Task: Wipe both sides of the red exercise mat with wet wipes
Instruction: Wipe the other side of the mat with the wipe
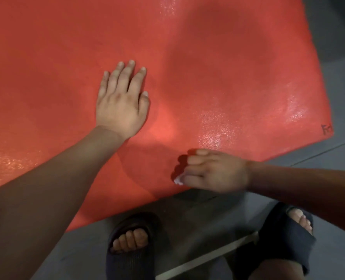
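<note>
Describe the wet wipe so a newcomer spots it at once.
Find the red exercise mat, then its near edge, where the right hand curls. The wet wipe is the only white scrap, poking from under that hand's fingers; the left hand lies flat, holding nothing.

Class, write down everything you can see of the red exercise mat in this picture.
The red exercise mat lies flat on the grey floor, filling most of the view. Its surface looks like finely textured foam, with shiny, wet-looking patches near the right corner, where a small dark mark sits. The left hand rests flat on it, palm down; the right hand holds a white wet wipe at its near edge.
</note>
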{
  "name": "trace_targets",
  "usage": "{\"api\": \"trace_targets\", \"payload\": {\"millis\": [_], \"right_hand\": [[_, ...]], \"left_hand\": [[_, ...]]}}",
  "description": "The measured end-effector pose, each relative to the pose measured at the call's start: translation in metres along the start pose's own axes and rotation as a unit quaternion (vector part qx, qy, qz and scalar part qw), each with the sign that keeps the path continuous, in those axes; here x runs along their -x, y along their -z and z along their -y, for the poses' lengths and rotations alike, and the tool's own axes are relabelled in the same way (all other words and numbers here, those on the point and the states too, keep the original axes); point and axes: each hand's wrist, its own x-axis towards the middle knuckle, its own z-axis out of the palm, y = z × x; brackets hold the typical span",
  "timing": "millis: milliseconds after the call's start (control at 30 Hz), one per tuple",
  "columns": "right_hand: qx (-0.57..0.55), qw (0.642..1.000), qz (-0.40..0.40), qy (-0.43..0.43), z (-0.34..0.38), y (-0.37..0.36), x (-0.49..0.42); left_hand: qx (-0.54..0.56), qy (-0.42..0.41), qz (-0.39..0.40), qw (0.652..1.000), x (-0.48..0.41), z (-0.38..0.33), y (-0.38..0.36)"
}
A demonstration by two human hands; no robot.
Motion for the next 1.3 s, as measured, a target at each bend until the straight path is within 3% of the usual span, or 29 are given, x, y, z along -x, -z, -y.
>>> {"api": "trace_targets", "payload": {"millis": [67, 100, 200, 267, 333, 433, 500, 567, 667, 733, 800, 867, 967, 1100, 1133, 1200, 1300], "right_hand": [[0.029, 0.999, 0.003, 0.025, -0.017, 0.011, -0.006], [0.048, 0.998, -0.027, -0.012, -0.033, 0.018, -0.016], [0.103, 0.950, -0.169, -0.243, -0.093, 0.042, -0.051], [0.095, 0.925, -0.185, -0.318, -0.102, 0.037, -0.064], [0.073, 0.951, -0.141, -0.266, -0.076, 0.018, -0.066], [-0.008, 0.992, -0.059, -0.111, -0.020, -0.002, -0.043], [-0.005, 1.000, 0.000, 0.000, -0.001, -0.002, -0.032], [0.016, 0.999, -0.010, 0.046, -0.015, 0.007, -0.034], [0.075, 0.985, -0.121, -0.100, -0.072, 0.026, -0.066], [0.091, 0.944, -0.190, -0.253, -0.102, 0.038, -0.085], [0.067, 0.926, -0.200, -0.312, -0.103, 0.032, -0.094], [0.038, 0.950, -0.160, -0.265, -0.073, 0.015, -0.088], [-0.014, 0.991, -0.051, -0.119, -0.014, -0.005, -0.051], [-0.004, 0.999, 0.008, 0.031, 0.000, -0.001, -0.022], [0.026, 0.999, -0.005, 0.018, -0.014, 0.003, -0.029], [0.080, 0.988, -0.090, -0.095, -0.053, 0.014, -0.056], [0.069, 0.919, -0.218, -0.320, -0.107, 0.036, -0.101]], "left_hand": [[-0.004, -0.006, 0.010, 1.000, 0.003, 0.007, 0.004], [-0.008, -0.004, 0.009, 1.000, 0.006, 0.012, 0.007], [-0.020, 0.032, -0.014, 0.999, 0.017, 0.032, 0.014], [-0.024, 0.062, -0.021, 0.998, 0.026, 0.047, 0.018], [-0.029, 0.075, -0.027, 0.996, 0.032, 0.055, 0.019], [-0.033, 0.077, -0.042, 0.996, 0.035, 0.057, 0.018], [-0.034, 0.077, -0.048, 0.995, 0.035, 0.056, 0.017], [-0.032, 0.079, -0.051, 0.995, 0.036, 0.055, 0.017], [-0.029, 0.080, -0.055, 0.995, 0.036, 0.054, 0.018], [-0.028, 0.078, -0.057, 0.995, 0.036, 0.054, 0.019], [-0.027, 0.079, -0.056, 0.995, 0.036, 0.054, 0.019], [-0.024, 0.079, -0.052, 0.995, 0.036, 0.054, 0.019], [-0.023, 0.083, -0.051, 0.995, 0.036, 0.055, 0.020], [-0.023, 0.084, -0.054, 0.995, 0.036, 0.054, 0.020], [-0.022, 0.085, -0.054, 0.995, 0.036, 0.053, 0.020], [-0.021, 0.086, -0.054, 0.995, 0.037, 0.053, 0.020], [-0.014, 0.085, -0.057, 0.995, 0.038, 0.054, 0.020]]}}
